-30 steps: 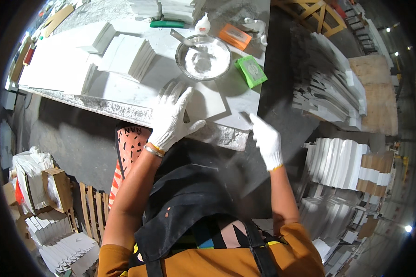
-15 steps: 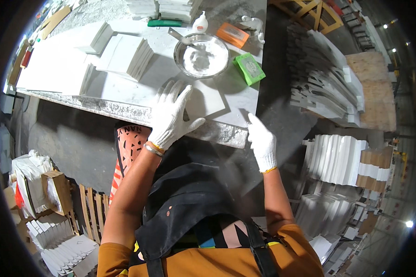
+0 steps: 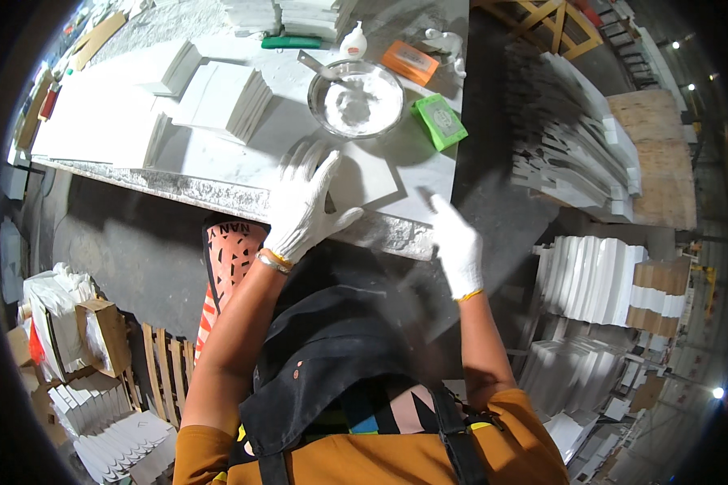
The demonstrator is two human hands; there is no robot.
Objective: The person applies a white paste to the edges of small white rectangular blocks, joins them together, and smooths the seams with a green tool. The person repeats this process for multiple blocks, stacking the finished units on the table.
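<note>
left hand [image 3: 306, 198], gloved, fingers splayed, nothing gripped, over left part of white square panel [image 3: 367, 179] near bench [image 3: 419, 174] front edge. right hand [image 3: 457, 250] by bench corner; grip cannot be told. beyond panel, round bowl [image 3: 319, 120]; green box [image 3: 439, 123] to its right.

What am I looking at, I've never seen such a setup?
There's no machine, just a person's gloved left hand and right hand. Every picture comes from a wide fisheye camera worn on the head, looking down, so straight edges bend. The left hand's fingers spread at the left side of a flat white piece; contact is hard to tell. The right hand is by the corner of the table, nothing clearly held. On the table sit a bowl of white material with a utensil, a green box, an orange box, a white bottle and stacks of white slabs.
</note>
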